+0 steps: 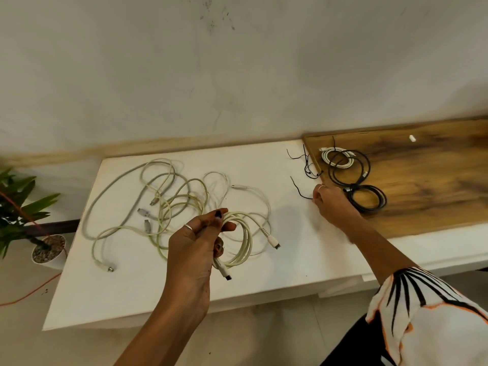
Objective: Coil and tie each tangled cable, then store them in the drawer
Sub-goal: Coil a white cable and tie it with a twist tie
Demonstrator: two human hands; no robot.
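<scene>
My left hand grips a coiled cream-white cable above the white table; one of its plugs hangs below my palm. To the left of it a tangle of several white cables lies spread on the table. My right hand reaches to the right and pinches the end of a thin black tie string lying on the table. More black tie strings lie near the wooden board's edge. On the wooden board rest a coiled white cable and two coiled black cables.
A potted plant stands on the floor left of the table, with an orange cord running past it. A small white piece lies at the back of the wooden board. The wall is close behind the table.
</scene>
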